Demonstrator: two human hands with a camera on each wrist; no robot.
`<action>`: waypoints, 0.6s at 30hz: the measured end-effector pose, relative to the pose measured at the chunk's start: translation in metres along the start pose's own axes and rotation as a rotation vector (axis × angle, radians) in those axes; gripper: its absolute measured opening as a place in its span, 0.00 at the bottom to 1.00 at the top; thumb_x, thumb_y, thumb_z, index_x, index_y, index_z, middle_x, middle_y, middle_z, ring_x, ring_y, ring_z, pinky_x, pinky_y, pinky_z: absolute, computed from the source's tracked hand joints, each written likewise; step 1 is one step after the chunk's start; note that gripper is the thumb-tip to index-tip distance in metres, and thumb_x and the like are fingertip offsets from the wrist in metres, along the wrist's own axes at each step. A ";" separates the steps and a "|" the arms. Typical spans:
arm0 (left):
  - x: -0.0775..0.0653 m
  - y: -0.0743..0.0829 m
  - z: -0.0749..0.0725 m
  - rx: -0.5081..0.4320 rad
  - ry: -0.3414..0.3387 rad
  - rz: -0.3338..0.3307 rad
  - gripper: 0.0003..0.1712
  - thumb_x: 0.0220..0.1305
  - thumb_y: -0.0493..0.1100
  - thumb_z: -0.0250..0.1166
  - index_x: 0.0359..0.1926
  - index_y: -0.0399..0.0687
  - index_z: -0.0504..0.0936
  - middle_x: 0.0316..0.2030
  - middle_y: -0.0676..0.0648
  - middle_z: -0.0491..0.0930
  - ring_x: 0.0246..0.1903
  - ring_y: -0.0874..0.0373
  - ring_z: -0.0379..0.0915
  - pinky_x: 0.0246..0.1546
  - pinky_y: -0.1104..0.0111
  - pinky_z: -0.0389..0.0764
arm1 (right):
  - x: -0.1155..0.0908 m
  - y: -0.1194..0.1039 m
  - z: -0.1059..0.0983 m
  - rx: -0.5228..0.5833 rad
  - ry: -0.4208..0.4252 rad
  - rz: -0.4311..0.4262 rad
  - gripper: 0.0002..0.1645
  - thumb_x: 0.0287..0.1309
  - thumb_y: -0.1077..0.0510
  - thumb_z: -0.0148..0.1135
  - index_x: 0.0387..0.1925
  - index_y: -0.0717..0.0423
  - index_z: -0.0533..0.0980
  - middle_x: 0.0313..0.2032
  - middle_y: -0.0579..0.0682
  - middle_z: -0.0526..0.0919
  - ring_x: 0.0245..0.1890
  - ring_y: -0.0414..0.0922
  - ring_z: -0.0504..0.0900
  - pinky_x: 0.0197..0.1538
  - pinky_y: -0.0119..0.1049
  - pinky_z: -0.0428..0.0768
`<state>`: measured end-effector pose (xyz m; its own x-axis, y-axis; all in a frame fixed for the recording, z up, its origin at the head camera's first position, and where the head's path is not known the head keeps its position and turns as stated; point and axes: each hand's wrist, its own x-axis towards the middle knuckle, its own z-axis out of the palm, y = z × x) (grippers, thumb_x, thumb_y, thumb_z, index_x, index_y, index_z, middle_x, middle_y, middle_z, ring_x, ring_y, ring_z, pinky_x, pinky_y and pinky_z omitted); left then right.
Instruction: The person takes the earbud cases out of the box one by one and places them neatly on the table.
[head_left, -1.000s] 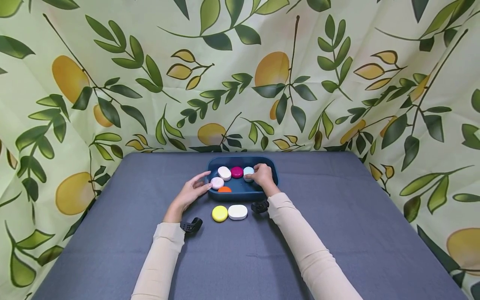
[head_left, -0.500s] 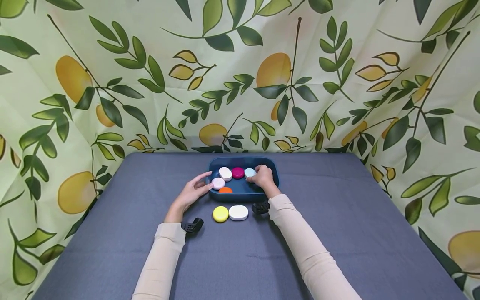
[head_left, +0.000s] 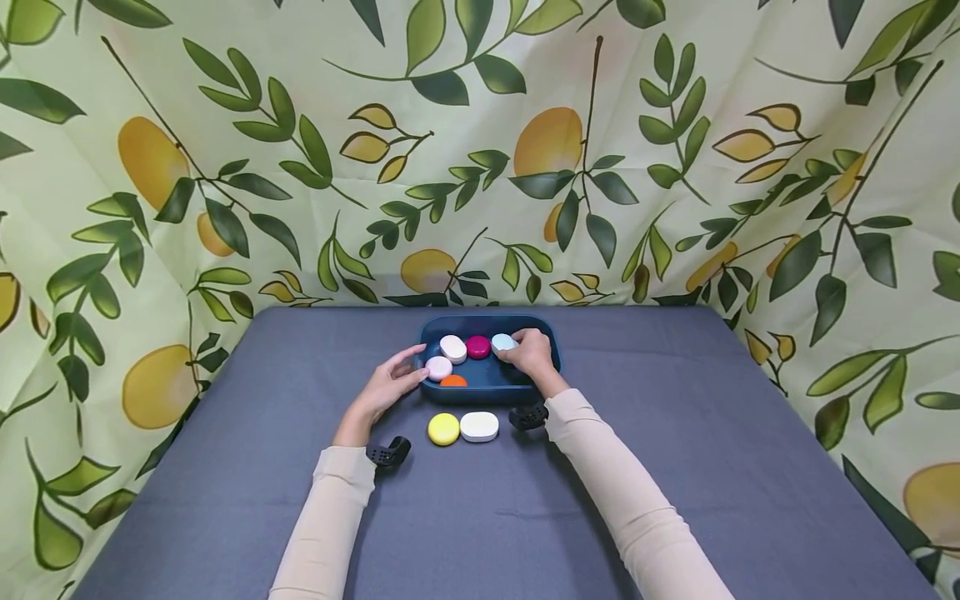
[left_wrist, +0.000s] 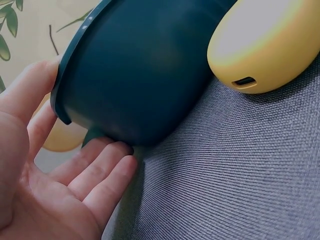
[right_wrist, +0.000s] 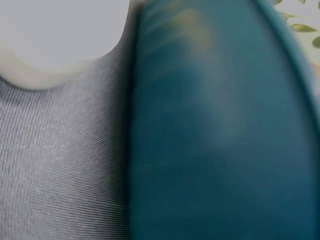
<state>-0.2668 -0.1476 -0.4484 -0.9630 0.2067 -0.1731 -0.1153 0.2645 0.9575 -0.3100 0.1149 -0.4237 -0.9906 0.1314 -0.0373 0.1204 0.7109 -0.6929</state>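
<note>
In the head view my right hand (head_left: pixel 531 353) reaches into the right side of a dark blue tub (head_left: pixel 487 396) and holds a light blue rounded case (head_left: pixel 502 342). My left hand (head_left: pixel 386 388) touches the tub's left end. The left wrist view shows its thumb at the rim and its other fingers spread against the lower wall. Inside the tub sit a white case (head_left: pixel 453 348), a magenta case (head_left: pixel 478 347), a pale pink case (head_left: pixel 438 368) and an orange case (head_left: pixel 453 381), partly hidden by the front wall. The right hand is out of its own wrist view.
A yellow round case (head_left: pixel 443 429), with a small slot in its side, and a white oval case (head_left: pixel 479 427) lie side by side in front of the tub. Grey-blue cloth (head_left: pixel 480 525) covers the table. A leaf-patterned curtain (head_left: pixel 480 150) hangs behind it.
The light blue case has tipped flatter within the right hand's grasp, and the thumb beside it shows less. The left hand keeps its place at the tub. The head view has shifted slightly.
</note>
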 end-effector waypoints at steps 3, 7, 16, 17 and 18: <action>0.000 0.001 0.000 -0.002 0.001 -0.003 0.33 0.65 0.48 0.63 0.70 0.60 0.64 0.75 0.40 0.51 0.75 0.38 0.48 0.70 0.49 0.63 | -0.003 -0.001 -0.006 0.032 -0.004 -0.043 0.28 0.47 0.56 0.72 0.50 0.66 0.79 0.50 0.63 0.84 0.48 0.54 0.79 0.53 0.46 0.80; 0.000 0.002 -0.001 0.004 -0.007 -0.008 0.34 0.66 0.49 0.63 0.70 0.60 0.63 0.76 0.40 0.50 0.75 0.37 0.47 0.70 0.48 0.62 | -0.011 -0.003 -0.015 0.054 -0.014 -0.131 0.26 0.47 0.59 0.72 0.49 0.66 0.79 0.48 0.63 0.84 0.46 0.54 0.80 0.52 0.46 0.80; 0.001 0.002 -0.002 0.020 -0.006 -0.009 0.34 0.66 0.49 0.62 0.71 0.60 0.63 0.76 0.40 0.48 0.74 0.37 0.47 0.71 0.46 0.61 | -0.037 -0.006 -0.033 0.052 -0.081 -0.277 0.27 0.47 0.60 0.70 0.51 0.65 0.79 0.46 0.64 0.85 0.44 0.54 0.83 0.48 0.45 0.81; 0.001 0.001 -0.002 0.019 -0.006 -0.008 0.34 0.66 0.49 0.62 0.71 0.60 0.63 0.76 0.41 0.49 0.75 0.37 0.48 0.71 0.47 0.61 | -0.040 -0.006 -0.035 0.054 -0.093 -0.295 0.27 0.47 0.60 0.70 0.51 0.65 0.78 0.46 0.63 0.86 0.43 0.53 0.84 0.47 0.44 0.82; 0.001 0.001 -0.002 0.019 -0.006 -0.007 0.34 0.66 0.49 0.62 0.70 0.60 0.63 0.76 0.41 0.49 0.75 0.37 0.48 0.71 0.47 0.61 | -0.043 -0.005 -0.036 0.059 -0.107 -0.315 0.27 0.47 0.61 0.70 0.51 0.65 0.78 0.46 0.63 0.85 0.42 0.52 0.84 0.46 0.43 0.82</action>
<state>-0.2680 -0.1487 -0.4472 -0.9608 0.2102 -0.1809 -0.1170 0.2839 0.9517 -0.2656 0.1305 -0.3924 -0.9802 -0.1634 0.1122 -0.1934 0.6633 -0.7229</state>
